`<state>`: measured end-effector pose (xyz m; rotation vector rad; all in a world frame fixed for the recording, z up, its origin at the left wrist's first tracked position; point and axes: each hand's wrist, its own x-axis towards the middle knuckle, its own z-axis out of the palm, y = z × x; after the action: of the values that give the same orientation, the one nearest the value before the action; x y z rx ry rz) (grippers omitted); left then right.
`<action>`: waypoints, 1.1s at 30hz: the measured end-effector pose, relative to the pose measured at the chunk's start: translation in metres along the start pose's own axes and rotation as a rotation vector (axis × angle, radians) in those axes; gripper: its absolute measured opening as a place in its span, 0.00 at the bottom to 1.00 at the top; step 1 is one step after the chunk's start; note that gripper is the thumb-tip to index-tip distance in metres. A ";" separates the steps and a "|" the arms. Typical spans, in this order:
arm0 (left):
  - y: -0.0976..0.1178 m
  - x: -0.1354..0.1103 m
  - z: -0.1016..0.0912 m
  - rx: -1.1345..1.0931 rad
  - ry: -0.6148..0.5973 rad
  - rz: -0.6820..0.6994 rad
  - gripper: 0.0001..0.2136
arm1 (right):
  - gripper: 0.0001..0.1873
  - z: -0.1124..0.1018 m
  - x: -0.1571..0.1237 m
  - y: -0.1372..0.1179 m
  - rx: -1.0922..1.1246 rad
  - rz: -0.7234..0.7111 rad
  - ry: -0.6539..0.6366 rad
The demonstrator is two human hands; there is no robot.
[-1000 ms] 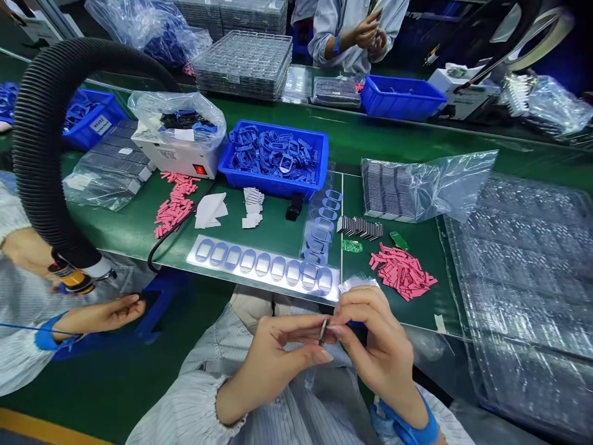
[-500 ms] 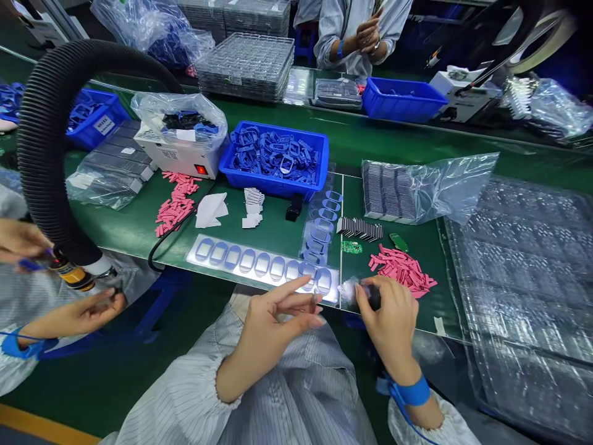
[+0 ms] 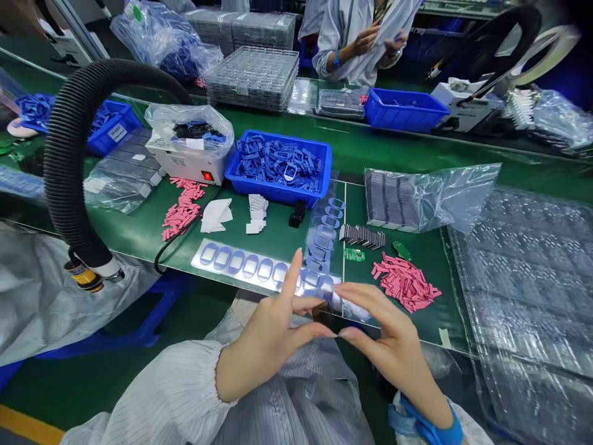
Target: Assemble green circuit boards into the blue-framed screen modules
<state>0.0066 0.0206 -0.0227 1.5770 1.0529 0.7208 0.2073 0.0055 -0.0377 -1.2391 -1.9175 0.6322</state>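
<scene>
"What finish does the tabletop (image 3: 280,241) have?"
"Smooth, with a soft sheen. The near strip (image 3: 243,275) is glossy film, the bin (image 3: 278,196) behind it shiny moulded plastic."
"And the hose (image 3: 69,161) at left?"
"Matt and ribbed."
"What lies at right?"
"A crinkled bag (image 3: 456,194) of clear, shiny plastic, beside glossy, bumpy clear trays (image 3: 519,290)."
"The near sleeve (image 3: 180,389)?"
"Matt, thin-looking woven cloth, softly wrinkled."

Pale pinstriped smock (image 3: 296,402), gathered white-striped left cuff (image 3: 214,371), bright blue right wristband (image 3: 432,426)
</scene>
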 end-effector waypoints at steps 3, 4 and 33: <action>-0.004 0.001 0.001 0.184 -0.035 0.092 0.49 | 0.16 0.002 0.010 -0.001 0.018 -0.102 -0.062; -0.005 0.002 0.002 0.249 -0.034 0.130 0.50 | 0.15 0.003 0.012 0.001 0.005 -0.127 -0.068; -0.008 0.249 -0.086 0.780 0.343 -0.111 0.17 | 0.06 0.035 0.005 0.076 0.236 0.206 0.316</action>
<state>0.0372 0.2825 -0.0247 2.0589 1.8088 0.5360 0.2190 0.0406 -0.1127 -1.3053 -1.4259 0.7001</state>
